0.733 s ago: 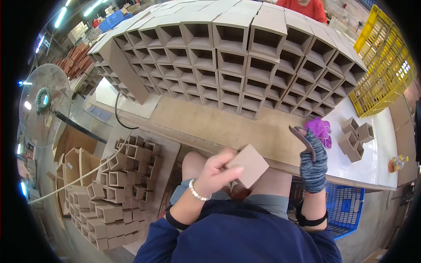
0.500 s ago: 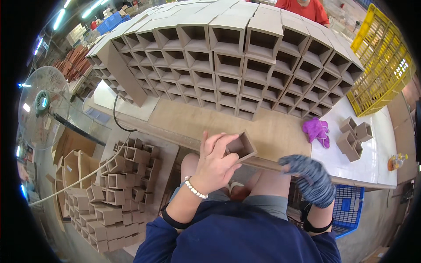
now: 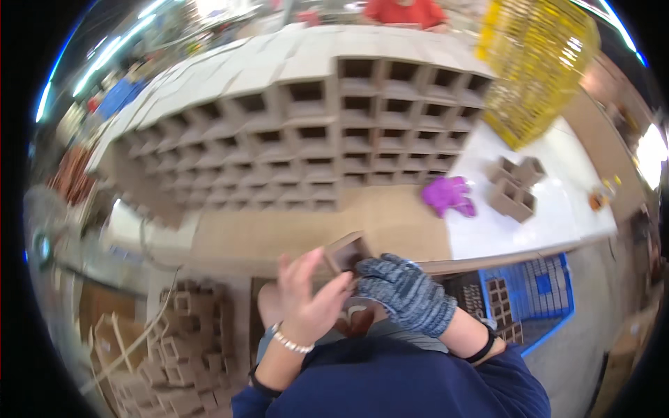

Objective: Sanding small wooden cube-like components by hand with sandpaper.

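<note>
A small, square, open-ended brown box [image 3: 340,256] is tilted just above the front edge of the table. My right hand [image 3: 408,294], in a grey-black knitted glove, has its fingers closed on the box's right side. My left hand [image 3: 306,296] is bare, with a bead bracelet at the wrist. Its fingers stretch apart at the box's left side, the fingertips at or very near its edge; motion blur hides the exact contact. Beyond both hands stands a wide stack of the same kind of boxes [image 3: 306,132], open ends facing me.
Loose boxes lie piled [image 3: 185,348] at lower left. A purple cloth [image 3: 448,196] and a few boxes [image 3: 512,198] sit on the right of the table [image 3: 564,216]. A yellow crate [image 3: 536,70] stands behind; a blue crate [image 3: 550,292] is low right. Across the stack is a person in red [image 3: 404,12].
My right hand has moved left from the table's front edge and closed on the box. My left hand's fingers have spread apart. The view has shifted, and the scene is blurred.
</note>
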{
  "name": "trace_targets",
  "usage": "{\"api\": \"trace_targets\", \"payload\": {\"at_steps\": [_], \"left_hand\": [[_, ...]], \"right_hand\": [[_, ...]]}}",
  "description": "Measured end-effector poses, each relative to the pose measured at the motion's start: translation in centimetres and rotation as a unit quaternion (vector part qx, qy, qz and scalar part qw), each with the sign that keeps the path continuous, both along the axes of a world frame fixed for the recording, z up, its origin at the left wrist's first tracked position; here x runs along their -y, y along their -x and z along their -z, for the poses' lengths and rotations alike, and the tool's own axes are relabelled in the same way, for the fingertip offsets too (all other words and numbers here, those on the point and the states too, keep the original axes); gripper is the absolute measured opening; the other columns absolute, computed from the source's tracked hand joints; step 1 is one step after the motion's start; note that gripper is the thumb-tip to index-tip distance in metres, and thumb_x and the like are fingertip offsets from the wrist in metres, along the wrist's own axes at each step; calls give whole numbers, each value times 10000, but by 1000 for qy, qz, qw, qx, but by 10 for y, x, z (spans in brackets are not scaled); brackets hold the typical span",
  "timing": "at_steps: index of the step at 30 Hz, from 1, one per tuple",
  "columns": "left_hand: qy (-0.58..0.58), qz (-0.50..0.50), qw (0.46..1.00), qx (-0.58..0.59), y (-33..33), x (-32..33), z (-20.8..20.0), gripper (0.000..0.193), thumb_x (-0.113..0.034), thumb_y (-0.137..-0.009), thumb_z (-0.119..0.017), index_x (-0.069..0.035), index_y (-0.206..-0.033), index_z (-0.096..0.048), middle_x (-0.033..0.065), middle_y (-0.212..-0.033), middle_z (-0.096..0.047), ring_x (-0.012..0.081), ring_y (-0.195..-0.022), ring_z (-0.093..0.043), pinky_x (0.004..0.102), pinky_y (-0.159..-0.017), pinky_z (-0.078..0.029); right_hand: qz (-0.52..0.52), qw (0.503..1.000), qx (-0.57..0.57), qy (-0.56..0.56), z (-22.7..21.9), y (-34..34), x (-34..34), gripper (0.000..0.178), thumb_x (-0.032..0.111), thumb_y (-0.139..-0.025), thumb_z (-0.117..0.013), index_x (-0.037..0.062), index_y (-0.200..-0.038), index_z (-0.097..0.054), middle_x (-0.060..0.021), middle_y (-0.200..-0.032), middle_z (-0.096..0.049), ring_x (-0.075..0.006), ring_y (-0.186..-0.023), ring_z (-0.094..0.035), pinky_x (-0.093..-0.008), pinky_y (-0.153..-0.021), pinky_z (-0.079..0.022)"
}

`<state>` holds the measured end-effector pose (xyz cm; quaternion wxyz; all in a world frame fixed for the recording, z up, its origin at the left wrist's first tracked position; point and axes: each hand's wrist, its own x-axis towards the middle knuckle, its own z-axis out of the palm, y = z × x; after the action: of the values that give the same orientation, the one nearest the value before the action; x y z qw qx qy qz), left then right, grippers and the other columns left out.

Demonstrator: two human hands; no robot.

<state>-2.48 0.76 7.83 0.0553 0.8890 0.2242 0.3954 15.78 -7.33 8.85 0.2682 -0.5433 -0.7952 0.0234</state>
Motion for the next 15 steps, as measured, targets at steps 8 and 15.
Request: {"api": "trace_targets", "payload": {"at_steps": [8,15], "left_hand": [[90,-38,992,83,16,-4,22,437,-73,-693,-652,-37,-1096,-485,227,-1237,-386,375,-1049,-449,450,-911,-367],[123,-45,989,70,26,-1,29,423,-20,-700,-631,-17,-1094,-476,197,-1271,-362,320,-1046,-452,411,-902,-371]], "right_hand": [[289,953,-85,-39,11,-115,64,458,-87,-622,-480,38,-1055,-564,-176,-1134,-527,-333,-1104,-466,-389,-988,-349],[555,823,-114,47,-3,-195,107,320,-77,-724,-509,5,-1029,-560,-182,-1006,-577,-324,-944,-559,-352,-880,-441]]}}
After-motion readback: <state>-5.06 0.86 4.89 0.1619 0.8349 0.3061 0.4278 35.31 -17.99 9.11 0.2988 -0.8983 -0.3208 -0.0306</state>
